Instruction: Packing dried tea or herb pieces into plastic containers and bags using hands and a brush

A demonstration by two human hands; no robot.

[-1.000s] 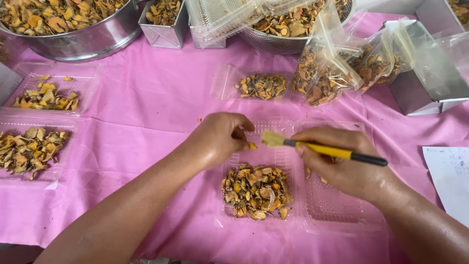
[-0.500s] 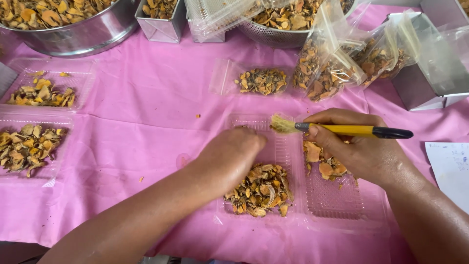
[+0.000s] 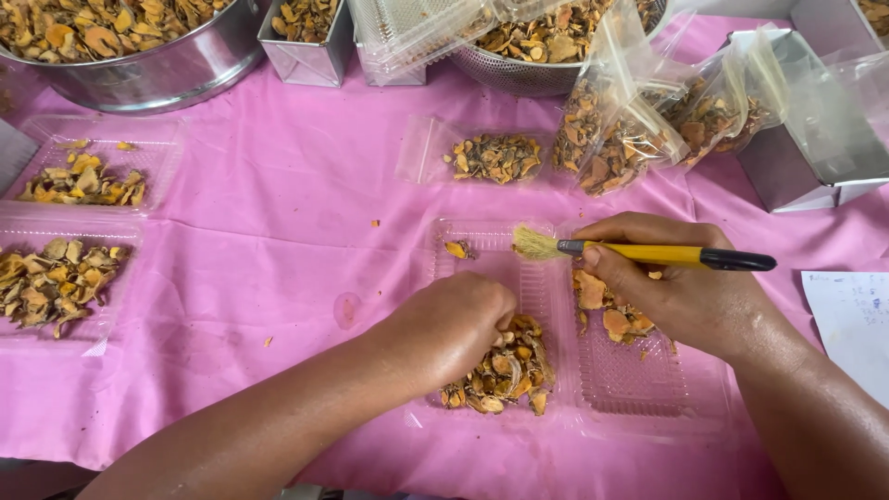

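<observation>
Clear plastic bags (image 3: 639, 130) of dried orange slices lie beyond the right hand (image 3: 681, 287), beside a metal box (image 3: 815, 157); white paper (image 3: 857, 319) sits to its right. That grip is closed on a yellow-handled brush (image 3: 648, 252), over slices in a clear ridged tray (image 3: 639, 380). The left hand (image 3: 454, 324) has its grip curled into a pile of dried slices (image 3: 505, 370) in the neighbouring tray half, on the pink-clothed table (image 3: 278, 231).
</observation>
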